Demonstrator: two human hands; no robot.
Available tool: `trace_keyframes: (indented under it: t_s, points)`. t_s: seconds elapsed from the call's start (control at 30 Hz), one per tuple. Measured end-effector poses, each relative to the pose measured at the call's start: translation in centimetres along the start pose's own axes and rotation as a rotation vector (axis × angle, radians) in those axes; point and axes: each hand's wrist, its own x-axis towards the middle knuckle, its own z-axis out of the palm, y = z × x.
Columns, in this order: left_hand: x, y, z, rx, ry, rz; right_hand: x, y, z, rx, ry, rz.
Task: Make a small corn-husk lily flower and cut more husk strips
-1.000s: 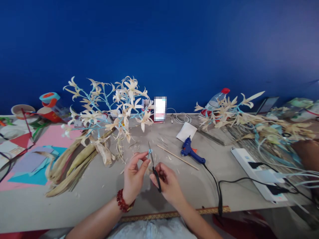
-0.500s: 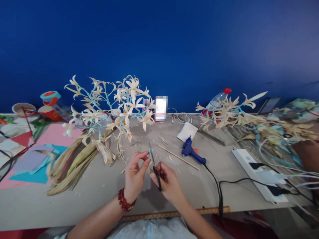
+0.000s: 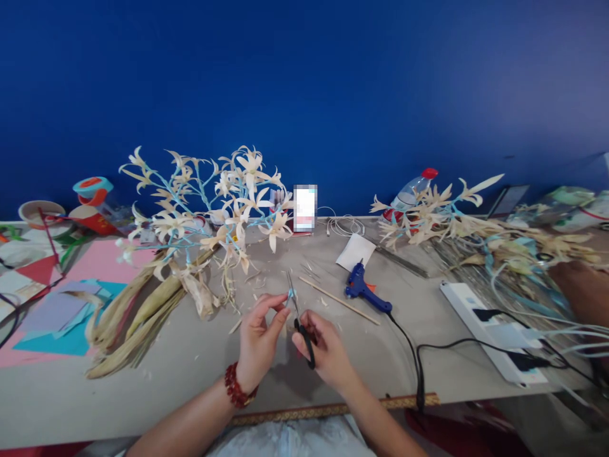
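Observation:
My left hand (image 3: 257, 336), with a red bead bracelet on the wrist, pinches a small light-blue piece (image 3: 291, 296) between thumb and fingertips. My right hand (image 3: 326, 349) grips black-handled scissors (image 3: 299, 317), blades pointing up and touching the blue piece. Both hands hover just above the grey table (image 3: 190, 374) near its front edge. A branch of cream husk flowers on light-blue stems (image 3: 209, 209) lies behind my left hand.
A blue glue gun (image 3: 364, 290) with a black cord and a thin wooden stick (image 3: 340, 301) lie right of my hands. A white power strip (image 3: 490, 330) sits further right. Coloured paper (image 3: 61, 298) and tape rolls are at left. Another person's arm (image 3: 578, 292) shows at right.
Both hands have shifted slightly toward me and the scissors have tilted a little to the right. The grip on the blue piece is unchanged.

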Motion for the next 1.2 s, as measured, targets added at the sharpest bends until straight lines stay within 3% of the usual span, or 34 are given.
trace_keyframes:
  t_s: [0.4, 0.77, 1.2]
  points:
    - [0.0, -0.4, 0.2, 0.048, 0.007, 0.035, -0.1, 1.1, -0.3, -0.054, 0.012, -0.030]
    - [-0.2, -0.1, 0.2, 0.063, -0.022, 0.057, 0.1, 0.5, -0.6, -0.016, -0.006, -0.036]
    - [-0.1, -0.1, 0.0, 0.054, -0.037, 0.049, -0.1, 1.1, -0.7, 0.002, -0.010, 0.022]
